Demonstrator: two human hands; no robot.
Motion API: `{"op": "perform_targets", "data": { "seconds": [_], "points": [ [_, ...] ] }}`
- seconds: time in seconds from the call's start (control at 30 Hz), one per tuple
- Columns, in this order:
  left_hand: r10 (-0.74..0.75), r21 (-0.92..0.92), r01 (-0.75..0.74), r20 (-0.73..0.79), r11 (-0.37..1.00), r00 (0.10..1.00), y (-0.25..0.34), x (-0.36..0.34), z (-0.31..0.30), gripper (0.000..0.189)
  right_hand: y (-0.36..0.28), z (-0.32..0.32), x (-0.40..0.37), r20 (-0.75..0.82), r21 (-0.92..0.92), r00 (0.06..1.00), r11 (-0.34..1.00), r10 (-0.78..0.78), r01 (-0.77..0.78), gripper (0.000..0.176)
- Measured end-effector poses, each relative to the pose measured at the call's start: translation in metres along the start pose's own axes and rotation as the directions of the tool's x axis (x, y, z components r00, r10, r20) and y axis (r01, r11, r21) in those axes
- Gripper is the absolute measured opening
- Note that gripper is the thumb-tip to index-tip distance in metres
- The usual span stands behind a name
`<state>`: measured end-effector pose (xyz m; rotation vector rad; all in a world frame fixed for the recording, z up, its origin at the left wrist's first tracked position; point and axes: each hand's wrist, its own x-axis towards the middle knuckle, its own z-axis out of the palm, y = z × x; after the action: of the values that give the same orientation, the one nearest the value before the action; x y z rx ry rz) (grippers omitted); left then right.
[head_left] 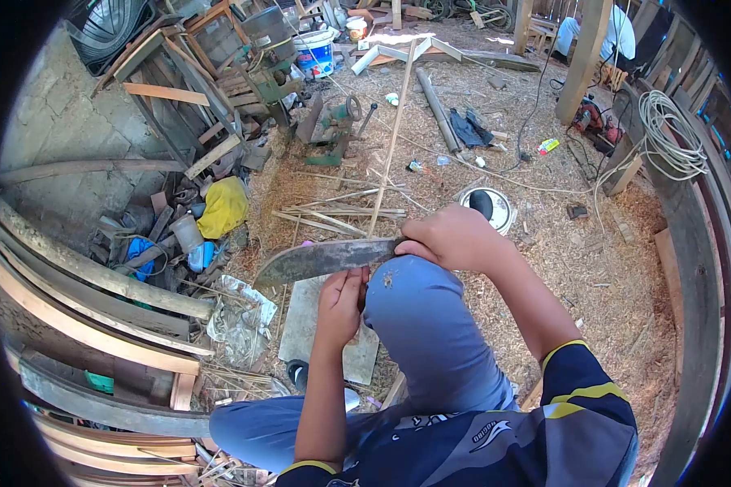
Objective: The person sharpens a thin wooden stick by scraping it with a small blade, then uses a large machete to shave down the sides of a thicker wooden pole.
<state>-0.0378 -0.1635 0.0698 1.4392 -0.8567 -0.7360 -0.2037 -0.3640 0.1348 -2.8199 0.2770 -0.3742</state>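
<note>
One broad knife [329,261] is at the one raised knee [410,288], its tip toward the left; the right hand [447,239] is wrapped around its handle. The left hand [341,296] curls just under the blade (what its fingers grip, I cannot tell). One long thin strip [392,142] runs from behind the blade to the far side. Wood shavings [560,268] litter the floor. One yellow cloth [223,207] lies left, before a rough wall [61,114]; one cable coil [670,134] hangs right; one other person [617,36] is far right.
</note>
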Motion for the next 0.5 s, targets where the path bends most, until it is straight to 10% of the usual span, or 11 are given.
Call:
{"op": "perform_targets", "data": {
  "seconds": [0.5],
  "points": [
    [0.02,0.118,-0.013,-0.062,0.993,0.998,-0.013,0.003,0.001,0.03,-0.008,0.005,0.005,0.014,0.038,1.0,0.999,0.004,-0.004,0.048]
  ]
}}
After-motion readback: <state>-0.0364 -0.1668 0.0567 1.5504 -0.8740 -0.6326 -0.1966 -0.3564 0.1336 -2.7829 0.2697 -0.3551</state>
